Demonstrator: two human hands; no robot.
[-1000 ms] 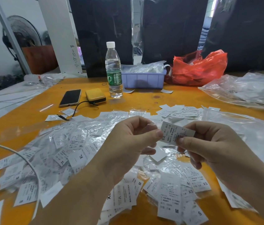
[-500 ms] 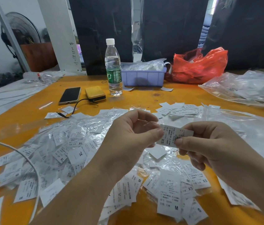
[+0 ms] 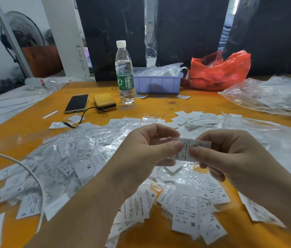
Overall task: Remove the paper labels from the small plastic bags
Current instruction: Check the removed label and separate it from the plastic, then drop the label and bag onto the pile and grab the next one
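Above the bag heap (image 3: pixel 80 163) on the orange table (image 3: pixel 25 129), left hand (image 3: pixel 141 158) pinches a clear bag (image 3: pixel 166 140), right hand (image 3: pixel 234 158) pinches its XS label (image 3: pixel 185 151), hands nearly touching; beyond the heap, phone (image 3: pixel 76 103), bottle (image 3: pixel 124 74), purple tray (image 3: pixel 157 84), red bag (image 3: pixel 219 72).

Head-worn view, forward and down, close over the table (image 3: pixel 159 106).
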